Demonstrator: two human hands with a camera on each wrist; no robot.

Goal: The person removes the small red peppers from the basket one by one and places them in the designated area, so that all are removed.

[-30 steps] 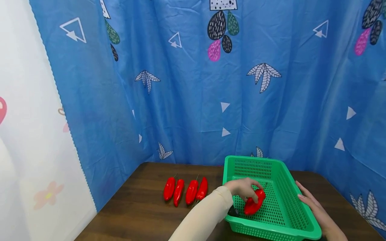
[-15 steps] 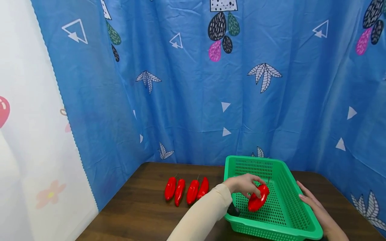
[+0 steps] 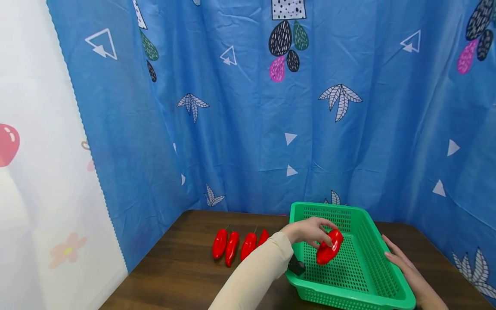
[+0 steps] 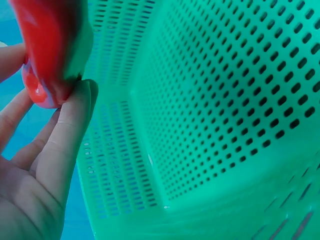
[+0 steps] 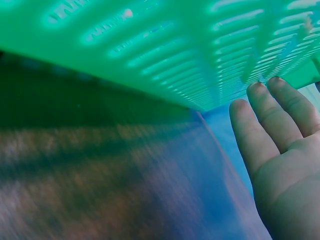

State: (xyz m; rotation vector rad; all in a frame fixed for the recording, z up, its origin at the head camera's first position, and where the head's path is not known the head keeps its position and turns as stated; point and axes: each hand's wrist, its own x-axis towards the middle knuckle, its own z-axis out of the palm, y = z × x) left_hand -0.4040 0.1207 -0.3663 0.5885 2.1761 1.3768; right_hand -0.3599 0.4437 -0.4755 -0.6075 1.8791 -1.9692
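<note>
My left hand (image 3: 311, 231) reaches over the near left rim of a green plastic basket (image 3: 372, 254) and pinches a glossy red chili pepper (image 3: 330, 246). In the left wrist view, thumb and fingers press on the lower end of the pepper (image 4: 50, 45), with the basket's slotted walls (image 4: 120, 160) beside it. My right hand (image 3: 404, 267) lies along the outside of the basket's right wall. The right wrist view shows its fingers (image 5: 272, 117) extended against the slotted side.
Several red peppers (image 3: 231, 248) lie in a row on the dark wooden table (image 3: 170, 267), left of the basket. A blue patterned curtain (image 3: 248, 129) hangs behind the table, and a white one (image 3: 38, 181) hangs at the left.
My left hand has moved up with the pepper, which now sits higher over the basket floor. My right hand stays at the basket's side.
</note>
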